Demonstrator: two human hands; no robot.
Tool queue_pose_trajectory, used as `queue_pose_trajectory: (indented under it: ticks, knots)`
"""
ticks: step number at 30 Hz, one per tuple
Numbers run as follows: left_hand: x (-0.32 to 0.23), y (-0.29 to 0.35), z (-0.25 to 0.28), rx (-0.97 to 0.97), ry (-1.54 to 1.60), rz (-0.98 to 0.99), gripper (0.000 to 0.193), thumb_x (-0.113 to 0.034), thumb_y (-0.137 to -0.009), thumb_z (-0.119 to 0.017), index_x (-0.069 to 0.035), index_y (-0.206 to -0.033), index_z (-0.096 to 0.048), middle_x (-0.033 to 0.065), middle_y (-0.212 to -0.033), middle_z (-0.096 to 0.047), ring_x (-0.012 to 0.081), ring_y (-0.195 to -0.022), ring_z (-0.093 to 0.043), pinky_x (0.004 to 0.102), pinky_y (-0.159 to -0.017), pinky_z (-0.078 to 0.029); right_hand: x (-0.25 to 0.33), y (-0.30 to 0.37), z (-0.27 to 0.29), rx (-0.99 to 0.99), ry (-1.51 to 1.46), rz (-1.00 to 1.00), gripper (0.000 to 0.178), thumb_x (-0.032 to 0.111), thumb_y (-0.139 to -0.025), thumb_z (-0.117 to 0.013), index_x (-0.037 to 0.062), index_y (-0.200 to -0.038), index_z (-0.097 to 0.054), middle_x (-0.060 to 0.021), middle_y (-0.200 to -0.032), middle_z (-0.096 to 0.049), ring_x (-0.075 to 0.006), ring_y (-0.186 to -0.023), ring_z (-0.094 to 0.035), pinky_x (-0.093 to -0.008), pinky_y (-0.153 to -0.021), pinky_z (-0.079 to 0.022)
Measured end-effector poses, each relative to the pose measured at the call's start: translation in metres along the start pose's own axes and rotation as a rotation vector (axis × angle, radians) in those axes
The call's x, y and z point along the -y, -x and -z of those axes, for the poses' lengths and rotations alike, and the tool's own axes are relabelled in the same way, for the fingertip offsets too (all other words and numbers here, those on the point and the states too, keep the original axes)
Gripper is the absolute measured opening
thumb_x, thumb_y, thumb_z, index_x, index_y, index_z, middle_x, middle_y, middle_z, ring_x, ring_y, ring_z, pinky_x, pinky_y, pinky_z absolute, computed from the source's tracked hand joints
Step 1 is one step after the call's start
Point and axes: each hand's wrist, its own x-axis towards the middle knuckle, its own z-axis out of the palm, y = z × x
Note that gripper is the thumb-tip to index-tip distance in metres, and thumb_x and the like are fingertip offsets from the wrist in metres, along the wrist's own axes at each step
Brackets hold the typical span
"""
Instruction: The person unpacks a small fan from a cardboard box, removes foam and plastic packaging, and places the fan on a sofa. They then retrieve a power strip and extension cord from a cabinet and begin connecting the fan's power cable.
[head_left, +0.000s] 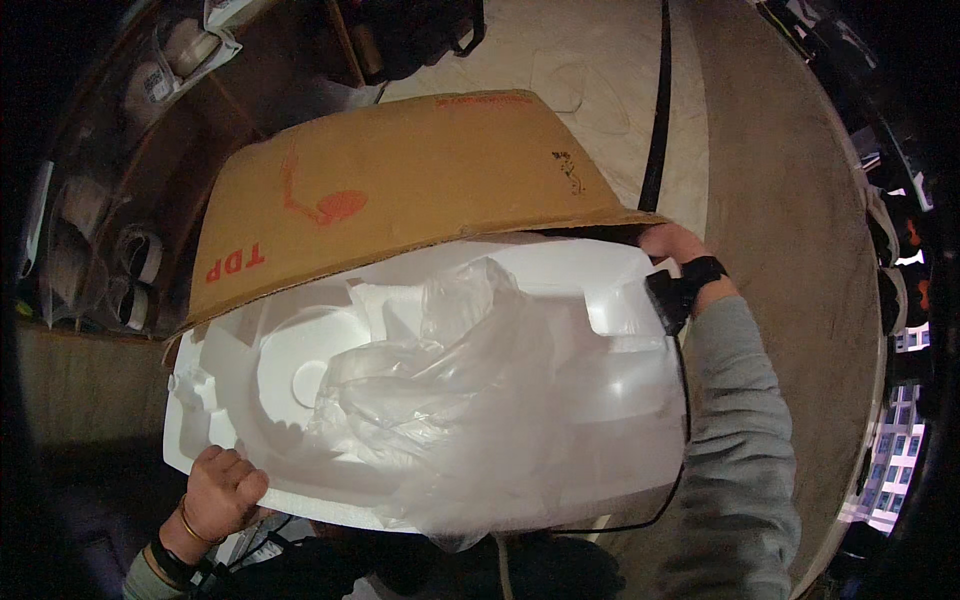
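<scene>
A white moulded foam tray (625,400) with a round hollow lies tilted in front of me, partly inside the opening of a brown cardboard box (440,170). My left hand (225,490) is closed over the tray's near left rim, fingers curled on top. At the box's far right corner my right hand (672,243) grips the cardboard edge, its fingertips partly hidden in the dark gap between box and foam. A crumpled clear plastic bag (420,380) spreads over the tray and droops past its near edge.
To the left, a wooden shelf (205,140) holds plastic-wrapped shoes (140,255). A pale sheet (570,60) covers the floor beyond the box, with a black strip (660,100) along it. More shoes (888,300) stand at the far right. A black cable (655,520) hangs beside my right arm.
</scene>
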Motion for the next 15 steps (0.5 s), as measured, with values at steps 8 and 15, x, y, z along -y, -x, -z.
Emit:
queue_pose_trajectory:
  ticks: [8, 15]
  knots:
    - [-0.011, -0.015, 0.001, -0.004, -0.015, 0.237, 0.042, -0.04, -0.061, -0.067, -0.004, -0.071, -0.049, 0.0101, -0.061, -0.052, 0.0268, -0.056, -0.052, 0.0381, -0.053, -0.041, 0.015, 0.082, 0.044, 0.04, -0.191, 0.151, 0.02, 0.018, -0.076, -0.053, 0.0007, -0.066, -0.054, -0.0046, -0.054, -0.052, -0.0125, -0.049, -0.047, -0.0283, -0.046, -0.041]
    - [0.052, -0.061, 0.03, -0.143, 0.076, 0.331, 0.044, -0.043, -0.065, -0.065, -0.007, -0.086, -0.052, 0.0119, -0.069, -0.055, 0.0293, -0.065, -0.055, 0.0385, -0.059, -0.041, 0.048, 0.133, 0.07, -0.014, 0.074, 0.175, 0.029, 0.026, -0.077, -0.051, 0.0007, -0.063, -0.056, -0.0041, -0.055, -0.054, -0.0112, -0.053, -0.05, -0.0295, -0.051, -0.042]
